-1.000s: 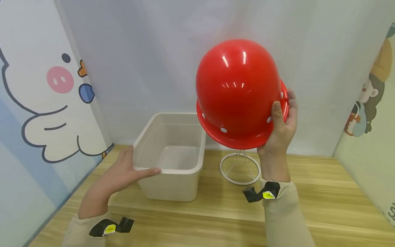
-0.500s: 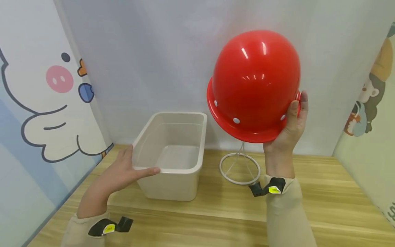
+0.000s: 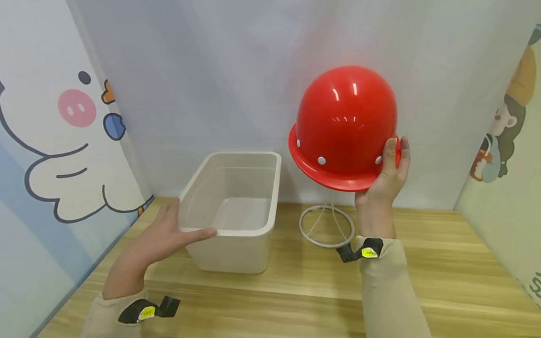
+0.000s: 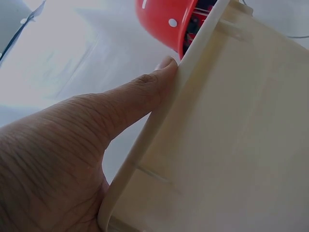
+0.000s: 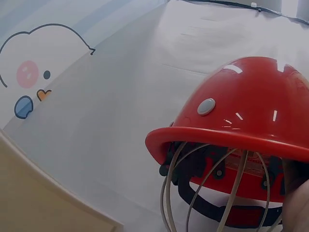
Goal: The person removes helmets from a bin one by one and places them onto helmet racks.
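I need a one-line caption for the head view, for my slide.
Right hand holds a red helmet over a wire stand; left hand touches a beige bin.

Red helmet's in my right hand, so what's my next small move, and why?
I'd probably ease the red helmet slowly down onto the white wire stand: your right hand grips the helmet at its brim, and the right wrist view shows the stand's wires running up under it. Whether they touch inside is hidden.
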`<state>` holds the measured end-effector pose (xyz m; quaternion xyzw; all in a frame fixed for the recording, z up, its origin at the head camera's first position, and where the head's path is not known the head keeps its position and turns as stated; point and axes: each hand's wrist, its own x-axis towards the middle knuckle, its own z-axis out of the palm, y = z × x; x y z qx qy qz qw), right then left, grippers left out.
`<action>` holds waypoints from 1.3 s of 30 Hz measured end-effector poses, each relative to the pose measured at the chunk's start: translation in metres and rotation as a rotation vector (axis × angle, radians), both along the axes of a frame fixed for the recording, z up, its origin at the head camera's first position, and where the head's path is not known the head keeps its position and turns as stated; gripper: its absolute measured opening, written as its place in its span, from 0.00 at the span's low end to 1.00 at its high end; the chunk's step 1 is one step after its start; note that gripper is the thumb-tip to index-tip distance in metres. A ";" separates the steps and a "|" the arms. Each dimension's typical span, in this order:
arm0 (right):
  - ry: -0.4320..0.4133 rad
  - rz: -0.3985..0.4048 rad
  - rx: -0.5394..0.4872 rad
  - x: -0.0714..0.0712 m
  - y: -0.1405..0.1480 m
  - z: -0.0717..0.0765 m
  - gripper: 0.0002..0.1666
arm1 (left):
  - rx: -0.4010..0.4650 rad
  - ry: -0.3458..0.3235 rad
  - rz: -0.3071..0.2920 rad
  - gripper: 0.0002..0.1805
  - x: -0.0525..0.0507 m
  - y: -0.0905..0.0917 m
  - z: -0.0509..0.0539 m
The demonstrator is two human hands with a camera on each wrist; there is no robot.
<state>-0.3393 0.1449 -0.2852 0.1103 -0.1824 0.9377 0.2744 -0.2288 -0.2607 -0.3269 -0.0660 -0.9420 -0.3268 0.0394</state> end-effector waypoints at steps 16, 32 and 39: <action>-0.142 -0.084 0.158 0.002 -0.020 -0.026 0.35 | -0.012 0.006 -0.006 0.65 0.000 0.003 0.001; -0.090 -0.020 0.241 0.008 -0.016 -0.035 0.35 | 0.013 -0.009 -0.010 0.64 0.000 0.001 0.000; -0.097 -0.024 0.247 0.010 -0.014 -0.036 0.34 | 0.012 0.008 -0.024 0.63 0.000 0.003 0.002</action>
